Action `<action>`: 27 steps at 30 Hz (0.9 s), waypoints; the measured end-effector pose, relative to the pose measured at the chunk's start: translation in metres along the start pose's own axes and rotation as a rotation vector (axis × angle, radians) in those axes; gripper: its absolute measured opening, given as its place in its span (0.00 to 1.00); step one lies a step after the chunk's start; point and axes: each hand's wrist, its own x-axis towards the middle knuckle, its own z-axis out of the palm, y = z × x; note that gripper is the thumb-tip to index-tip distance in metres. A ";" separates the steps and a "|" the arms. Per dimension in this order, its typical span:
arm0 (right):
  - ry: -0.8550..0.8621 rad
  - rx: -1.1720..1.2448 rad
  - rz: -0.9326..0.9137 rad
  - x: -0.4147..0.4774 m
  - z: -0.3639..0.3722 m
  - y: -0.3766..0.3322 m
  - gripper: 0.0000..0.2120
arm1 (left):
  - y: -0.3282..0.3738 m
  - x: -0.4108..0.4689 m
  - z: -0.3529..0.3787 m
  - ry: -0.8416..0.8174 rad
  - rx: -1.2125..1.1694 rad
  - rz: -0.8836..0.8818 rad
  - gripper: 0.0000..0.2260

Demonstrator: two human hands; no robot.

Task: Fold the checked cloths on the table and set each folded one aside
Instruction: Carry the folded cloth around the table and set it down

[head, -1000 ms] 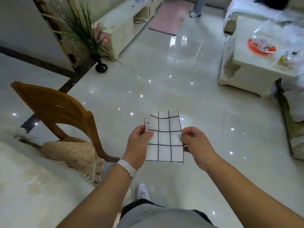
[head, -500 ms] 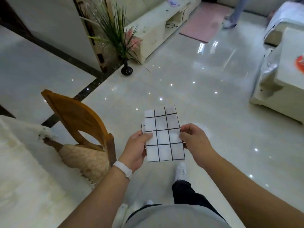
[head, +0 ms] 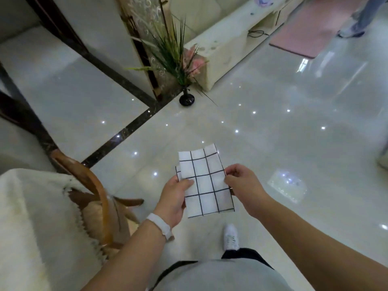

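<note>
We hold the cloth [head: 205,181] up in the air in front of our body, over the shiny floor [head: 273,143]. It is white with thin black lines that make squares. It is already folded small, and a bit of an under layer peeks out at its far left edge.

Its long side runs away from us, from near our belly out toward the room, and leans a little to the left at the far end. The far end curls up a bit.

Our left hand [head: 174,198] pinches the left long edge about halfway along, with the thumb on top. Our right hand [head: 243,187] pinches the right long edge across from it. Each grip is closed on the cloth, one on each side, so the cloth sits right between them.

A white band [head: 160,225] is on our left wrist. One white shoe [head: 231,236] shows on the floor under the cloth.

To our left is a wooden chair [head: 90,185], and past it a fluffy white cover [head: 21,217]. We think that may be the worktop, but we cannot be sure. If it is, the cloth must go left to be set down, and our left hand is the nearer one. The chair back stands in between, so we think the cloth must go over it.

Far off stands a green plant [head: 174,53] in a dark pot.
</note>
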 end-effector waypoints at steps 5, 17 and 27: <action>-0.093 -0.019 -0.035 0.046 -0.007 -0.042 0.07 | 0.031 0.018 0.022 0.106 -0.060 0.042 0.11; -0.261 -0.039 -0.019 0.118 0.044 -0.093 0.08 | 0.087 0.081 -0.004 0.226 -0.162 0.095 0.11; -0.205 -0.159 -0.011 0.222 0.127 -0.161 0.09 | 0.161 0.202 -0.046 0.186 -0.260 0.064 0.09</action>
